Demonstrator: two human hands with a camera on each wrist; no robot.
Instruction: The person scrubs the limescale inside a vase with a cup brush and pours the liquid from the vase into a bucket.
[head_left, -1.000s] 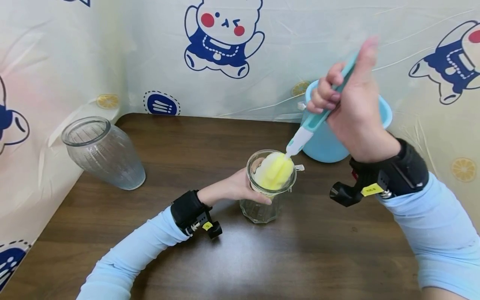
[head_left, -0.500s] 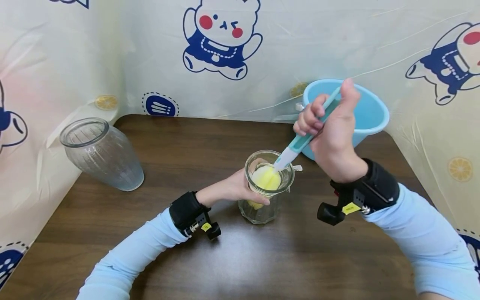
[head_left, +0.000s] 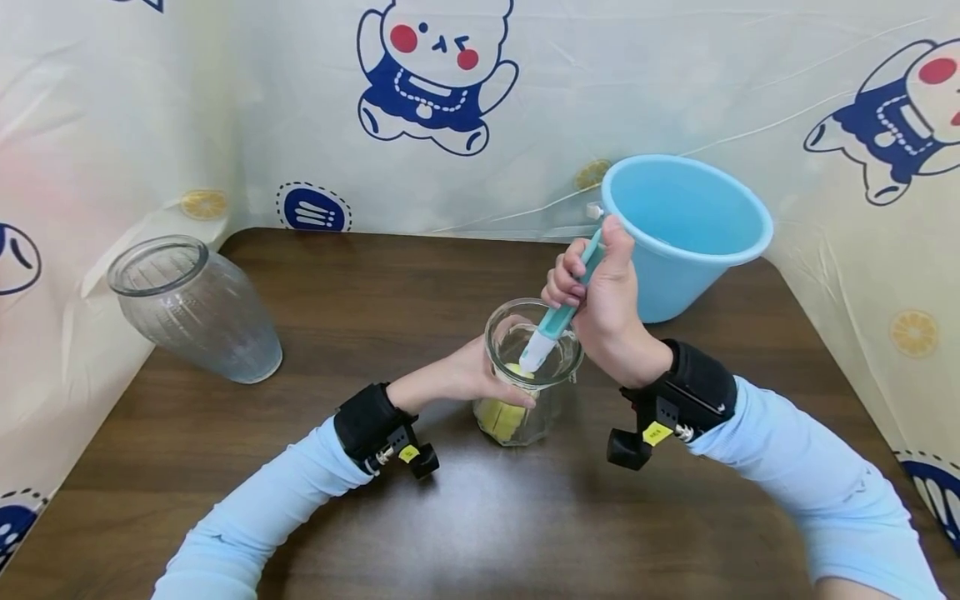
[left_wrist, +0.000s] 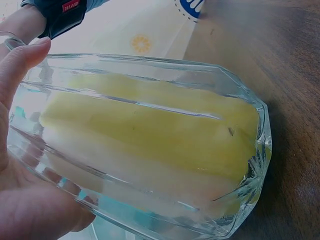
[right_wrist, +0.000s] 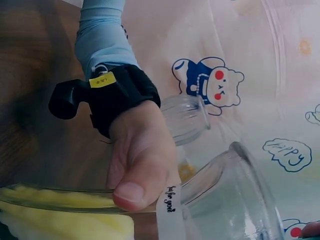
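Note:
My left hand (head_left: pixel 468 375) grips a clear glass jar (head_left: pixel 542 417) around its neck, the jar standing on the table. My right hand (head_left: pixel 611 317) holds the turquoise handle (head_left: pixel 558 321) of a bottle brush, thumb along its top. The brush slants down through the jar's mouth. Its yellow and white sponge head (head_left: pixel 501 419) is inside; in the left wrist view the sponge (left_wrist: pixel 150 125) fills much of the faceted jar and reaches near its base. A white printed ribbon (right_wrist: pixel 170 215) circles the neck in the right wrist view. Only the right hand's fingertips show there, at the corner.
At the left on the wooden table (head_left: pixel 420 533) is a ribbed clear glass vase (head_left: pixel 213 317). A light blue bucket (head_left: pixel 667 283) stands at the back right, just behind my right hand. A printed sheet (head_left: pixel 585 83) hangs behind and along the sides.
My right hand has moved down and left, pushing the brush's sponge from the jar's mouth to near its bottom. The left hand keeps its hold; the bucket is now less covered.

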